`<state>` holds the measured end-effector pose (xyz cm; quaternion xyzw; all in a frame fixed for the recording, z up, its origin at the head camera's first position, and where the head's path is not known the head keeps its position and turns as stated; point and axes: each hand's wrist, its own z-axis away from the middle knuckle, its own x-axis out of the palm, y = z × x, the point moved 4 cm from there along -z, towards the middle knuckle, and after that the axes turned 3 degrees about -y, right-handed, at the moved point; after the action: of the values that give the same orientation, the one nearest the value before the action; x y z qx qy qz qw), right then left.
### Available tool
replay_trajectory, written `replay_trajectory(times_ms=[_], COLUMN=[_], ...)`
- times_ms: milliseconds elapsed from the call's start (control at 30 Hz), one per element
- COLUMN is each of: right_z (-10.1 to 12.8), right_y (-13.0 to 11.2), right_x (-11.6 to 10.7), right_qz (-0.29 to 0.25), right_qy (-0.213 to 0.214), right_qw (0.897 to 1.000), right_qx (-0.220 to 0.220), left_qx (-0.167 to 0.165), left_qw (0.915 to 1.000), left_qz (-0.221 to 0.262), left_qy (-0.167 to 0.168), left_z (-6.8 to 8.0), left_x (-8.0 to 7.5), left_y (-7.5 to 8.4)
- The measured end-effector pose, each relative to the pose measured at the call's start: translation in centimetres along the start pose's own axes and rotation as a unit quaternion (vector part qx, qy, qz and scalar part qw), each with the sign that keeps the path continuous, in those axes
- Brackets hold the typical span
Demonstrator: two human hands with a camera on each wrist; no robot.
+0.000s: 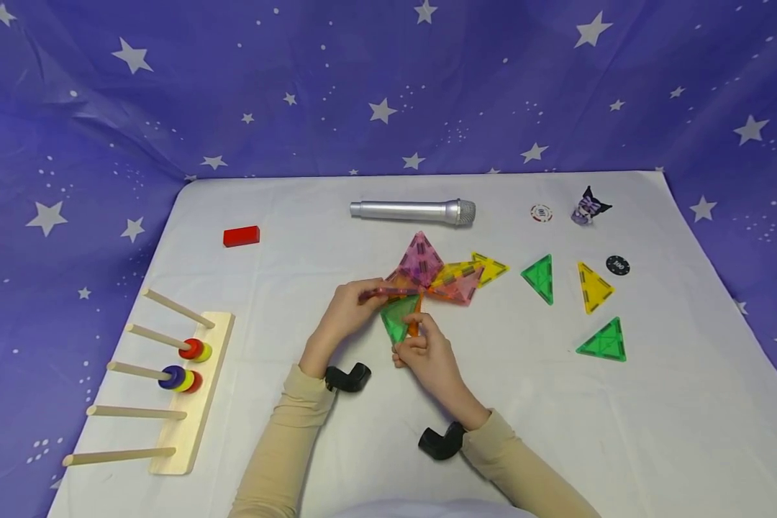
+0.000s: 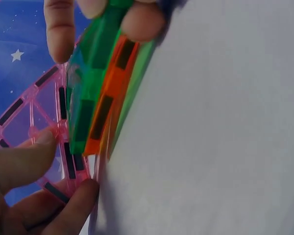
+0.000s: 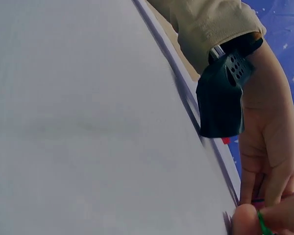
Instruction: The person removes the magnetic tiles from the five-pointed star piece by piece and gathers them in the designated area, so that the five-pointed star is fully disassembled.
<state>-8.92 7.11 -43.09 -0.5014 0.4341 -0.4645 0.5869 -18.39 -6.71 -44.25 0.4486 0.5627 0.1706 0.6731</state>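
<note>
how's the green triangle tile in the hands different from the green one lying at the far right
The held green triangle tile is pinched by the right hand and joined to orange and pink tiles that the left hand grips; the loose green triangle tile lies flat, alone and untouched on the white tablecloth. Both are translucent green triangles.

Overhead head view, close wrist views
</note>
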Motion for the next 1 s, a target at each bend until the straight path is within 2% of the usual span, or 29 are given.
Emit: replay_trajectory(times_ms=[133, 233, 400, 733, 1000], right_z=[-0.08, -0.13, -0.09, 0.05, 0.18], right_y=[-0.37, -0.64, -0.65, -0.81, 0.07], right_x=[-0.15, -0.2, -0.3, -0.52, -0.94], right_qz=[0.058, 0.077, 0.083, 0.084, 0.054], right_qy=[-0.017, -0.009, 0.005, -0.005, -0.016], right_qw=[0.998, 0.997, 0.996, 0.996, 0.998], right_qx=[-0.012, -0.021, -0.026, -0.041, -0.016], left_qx=[-0.007, -0.008, -0.008, -0.01, -0.025], left_qw=[0.9999, 0.9999, 0.9999, 0.9993, 0.9985], left_qz=[-0.006, 0.0, 0.008, 0.026, 0.03], left_qy=[0.009, 0.008, 0.007, 0.026, 0.037], left_z=[0.04, 0.0, 0.02, 0.11, 0.11], left_x=[-0.05, 0.01, 0.1, -0.07, -0.18], left_y=[-0.08, -0.16, -0.14, -0.1, -0.15])
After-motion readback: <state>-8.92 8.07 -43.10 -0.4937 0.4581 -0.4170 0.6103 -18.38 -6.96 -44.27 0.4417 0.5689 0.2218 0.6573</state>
